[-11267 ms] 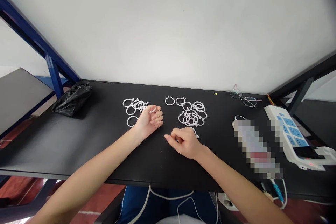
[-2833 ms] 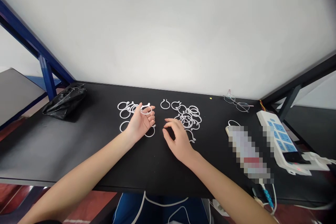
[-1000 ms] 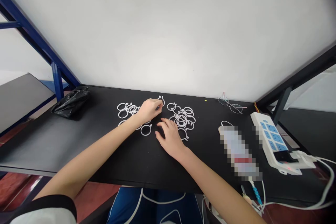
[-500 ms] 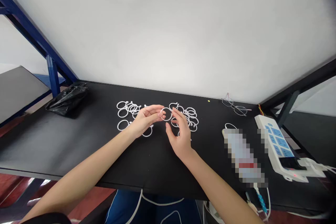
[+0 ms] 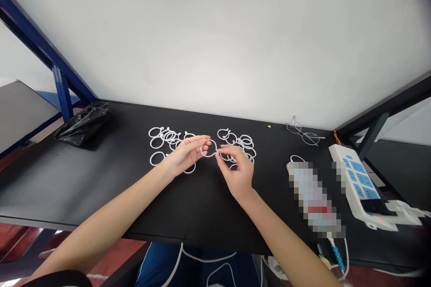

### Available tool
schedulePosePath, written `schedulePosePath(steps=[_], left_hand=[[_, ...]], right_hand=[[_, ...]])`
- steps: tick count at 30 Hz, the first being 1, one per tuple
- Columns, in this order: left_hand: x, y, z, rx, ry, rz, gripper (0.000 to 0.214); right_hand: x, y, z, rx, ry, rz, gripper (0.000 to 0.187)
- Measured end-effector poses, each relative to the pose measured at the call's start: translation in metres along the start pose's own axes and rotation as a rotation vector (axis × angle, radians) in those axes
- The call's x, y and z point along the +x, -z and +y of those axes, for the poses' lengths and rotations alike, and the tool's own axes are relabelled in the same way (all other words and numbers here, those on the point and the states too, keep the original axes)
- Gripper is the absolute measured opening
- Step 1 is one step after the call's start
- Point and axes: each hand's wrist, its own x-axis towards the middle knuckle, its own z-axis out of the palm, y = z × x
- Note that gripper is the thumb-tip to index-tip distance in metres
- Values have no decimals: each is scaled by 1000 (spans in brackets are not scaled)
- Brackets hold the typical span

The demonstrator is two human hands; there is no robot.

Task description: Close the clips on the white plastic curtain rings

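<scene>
Above the black table, a white curtain ring (image 5: 208,156) is held between my two hands. My left hand (image 5: 183,157) grips its left and upper side with thumb and fingers. On the ring's right side, my right hand (image 5: 239,171) pinches it between thumb and forefinger, where a small knob seems to be; the fingertips hide the details. Similar white rings with knobbed ends lie loosely in a left group (image 5: 156,142) beside my left hand. Another heap of rings (image 5: 247,141) overlaps behind my right hand, which covers part of it.
On the right are eyeglasses (image 5: 310,138), a phone (image 5: 314,197) on a charging cable and a white power strip (image 5: 357,179). A black plastic bag (image 5: 82,125) lies at the far left. The table (image 5: 111,166) meets a pale wall (image 5: 208,45) behind.
My right thumb and forefinger have closed on the ring's right side, having been spread apart earlier. The ring has shifted slightly left. My left hand keeps its hold.
</scene>
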Motion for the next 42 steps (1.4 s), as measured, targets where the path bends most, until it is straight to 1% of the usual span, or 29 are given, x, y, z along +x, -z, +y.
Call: schedulePosePath(steps=[3, 5, 6, 8, 11, 13, 14, 16, 20, 23, 26, 28, 30, 34, 37, 42], left_hand=[[-2, -3, 0, 61, -18, 36, 20], [-4, -7, 1, 187, -101, 59, 21], [-6, -10, 1, 270, -152, 62, 23], [-10, -15, 0, 472, -235, 28, 28], [-15, -19, -5, 847, -371, -23, 28], [-17, -19, -7, 1063, -498, -7, 23], [-18, -19, -8, 1139, -554, 9, 22], [-18, -18, -9, 1226, -625, 33, 23], [-18, -15, -7, 1272, -664, 46, 37], [-18, -14, -6, 1220, -646, 47, 50], [-17, -13, -8, 1089, -591, 46, 58], [-17, -13, -10, 1016, -543, 41, 61], [-17, -13, -12, 973, -501, 42, 62], [-18, -14, -14, 946, -471, 61, 63], [-18, -13, -13, 972, -487, 80, 64], [-19, -11, -13, 1046, -530, 85, 64]], right_hand=[[-4, -2, -2, 76, -47, 31, 13], [-6, -3, -3, 124, -62, 46, 13], [-7, -4, -4, 141, -67, 45, 14], [-7, -4, -4, 161, -82, 23, 13], [-7, -4, -4, 158, -86, -18, 12], [-8, -4, -5, 137, -79, -40, 12], [-8, -4, -5, 128, -77, -49, 13], [-9, -5, -7, 127, -83, -70, 13], [-10, -6, -9, 165, -112, -134, 10], [-8, -5, -11, 152, -169, -214, 8], [-7, -2, -11, 115, -225, -359, 9], [-7, 0, -10, 80, -208, -471, 14], [-7, 1, -10, 36, -168, -537, 19], [-9, 1, -10, -52, -122, -545, 26], [-9, 0, -11, -87, -99, -537, 30], [-9, 0, -10, -93, -82, -552, 31]])
